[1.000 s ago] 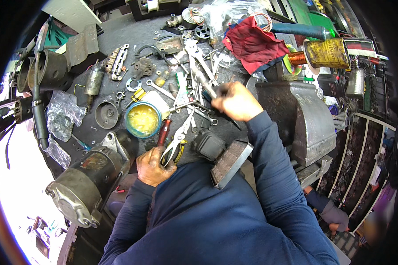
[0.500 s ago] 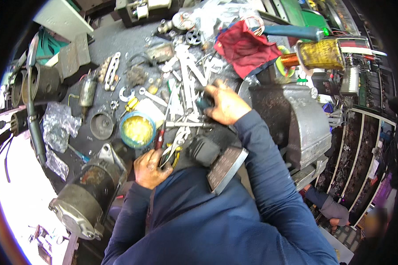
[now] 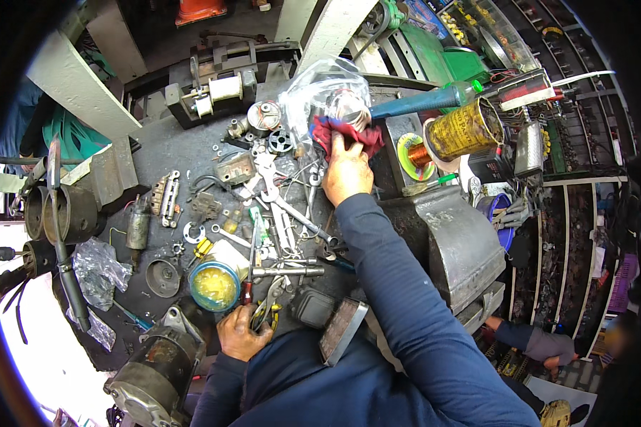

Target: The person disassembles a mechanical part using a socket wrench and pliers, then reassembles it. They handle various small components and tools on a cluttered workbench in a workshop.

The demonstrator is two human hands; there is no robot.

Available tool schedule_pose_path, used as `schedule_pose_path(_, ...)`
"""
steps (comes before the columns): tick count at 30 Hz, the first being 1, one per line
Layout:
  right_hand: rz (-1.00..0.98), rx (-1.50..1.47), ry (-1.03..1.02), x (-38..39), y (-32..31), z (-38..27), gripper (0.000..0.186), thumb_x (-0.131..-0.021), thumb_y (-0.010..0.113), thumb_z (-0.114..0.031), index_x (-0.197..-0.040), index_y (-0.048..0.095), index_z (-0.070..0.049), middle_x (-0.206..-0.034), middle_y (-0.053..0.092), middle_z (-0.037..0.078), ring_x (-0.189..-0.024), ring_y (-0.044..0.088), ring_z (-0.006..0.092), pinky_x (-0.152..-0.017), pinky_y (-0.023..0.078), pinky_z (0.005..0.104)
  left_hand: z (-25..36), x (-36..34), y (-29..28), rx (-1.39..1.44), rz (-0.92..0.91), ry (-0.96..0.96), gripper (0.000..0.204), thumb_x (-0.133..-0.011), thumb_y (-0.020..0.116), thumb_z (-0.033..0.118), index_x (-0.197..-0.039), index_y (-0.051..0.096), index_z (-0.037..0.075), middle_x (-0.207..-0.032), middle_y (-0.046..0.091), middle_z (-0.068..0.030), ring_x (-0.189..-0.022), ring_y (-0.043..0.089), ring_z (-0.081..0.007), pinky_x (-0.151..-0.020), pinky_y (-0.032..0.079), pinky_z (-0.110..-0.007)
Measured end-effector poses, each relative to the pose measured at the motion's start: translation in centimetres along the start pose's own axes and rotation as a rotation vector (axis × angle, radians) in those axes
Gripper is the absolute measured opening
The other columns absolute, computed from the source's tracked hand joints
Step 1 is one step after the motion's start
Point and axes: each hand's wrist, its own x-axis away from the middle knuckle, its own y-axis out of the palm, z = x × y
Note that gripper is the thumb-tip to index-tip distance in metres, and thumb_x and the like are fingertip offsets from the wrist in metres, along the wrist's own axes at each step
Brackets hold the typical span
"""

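My right hand reaches to the far middle of the bench, its fingers closed on a bunched red cloth. The cloth lies against a clear plastic bag. My left hand stays low near my body, fingers curled at the handles of a pair of pliers; the fingertips are partly hidden. Just beyond it are a red-handled screwdriver and a round blue-rimmed tub of yellowish grease. Several wrenches and a metal bar lie between the hands.
A motor housing stands at near left, a large curved metal casing at right. Beyond the casing sit a yellow can and a copper wire spool. A black box lies near my lap. Another person's arm shows at far right.
My right hand has left the dark item among the tools and moved farther away onto the red cloth, which was spread and is now bunched. The view has tilted up; my left hand stays by the pliers.
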Motion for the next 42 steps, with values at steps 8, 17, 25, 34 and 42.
schedule_pose_path(8, 0.096, -0.523, -0.339, 4.7, -3.6, -1.9, 0.040, -0.081, 0.070, -0.005, -0.120, 0.069, -0.013, -0.117, 0.071, 0.021, -0.100, 0.071, 0.0443, -0.087, 0.059, 0.0516, -0.6, 0.5, 0.6, 0.017, -0.031, -0.031, 0.041, -0.068, 0.080, 0.025, -0.103, 0.070, 0.006, -0.090, 0.071, -0.0133, -0.076, 0.071, -0.0371, -0.070, 0.059, -0.047)
schedule_pose_path(17, -0.416, -0.531, -0.178, 6.4, -5.2, -1.1, 0.056, -0.084, 0.075, -0.027, -0.132, 0.064, -0.001, -0.122, 0.066, 0.030, -0.113, 0.068, 0.0457, -0.097, 0.056, 0.0513, -1.2, 1.0, 1.0, 0.014, -0.061, -0.048, 0.041, -0.068, 0.080, 0.022, -0.104, 0.070, 0.006, -0.091, 0.072, -0.0138, -0.079, 0.071, -0.0377, -0.073, 0.059, -0.047)
schedule_pose_path(25, -0.075, -0.662, 0.488, -2.9, 0.0, -0.7, 0.133, -0.065, 0.098, -0.053, -0.157, 0.025, 0.010, -0.152, 0.046, 0.036, -0.140, 0.052, 0.0454, -0.117, 0.045, 0.0452, -0.9, 0.6, 0.8, 0.037, -0.056, -0.040, 0.039, -0.069, 0.080, 0.023, -0.103, 0.070, 0.008, -0.089, 0.071, -0.0123, -0.077, 0.070, -0.0366, -0.071, 0.058, -0.047)
schedule_pose_path(34, 0.209, -0.687, 0.235, -3.7, 1.5, 0.3, 0.039, -0.084, 0.079, -0.028, -0.114, 0.074, -0.005, -0.116, 0.074, 0.024, -0.106, 0.073, 0.0401, -0.093, 0.059, 0.0472, -0.9, 0.6, 0.9, 0.006, -0.059, -0.044, 0.037, -0.069, 0.079, 0.024, -0.101, 0.070, 0.008, -0.086, 0.071, -0.0121, -0.073, 0.070, -0.0360, -0.068, 0.058, -0.046)
schedule_pose_path(42, 0.228, -0.246, -0.155, -0.6, 0.5, -4.1, 0.020, -0.091, 0.065, -0.020, -0.107, 0.065, -0.008, -0.105, 0.069, 0.017, -0.085, 0.076, 0.0354, -0.073, 0.060, 0.0499, -0.7, 0.3, 1.1, -0.016, -0.055, -0.015, 0.036, -0.069, 0.080, 0.023, -0.097, 0.070, 0.005, -0.085, 0.071, -0.0136, -0.073, 0.071, -0.0365, -0.068, 0.058, -0.046)
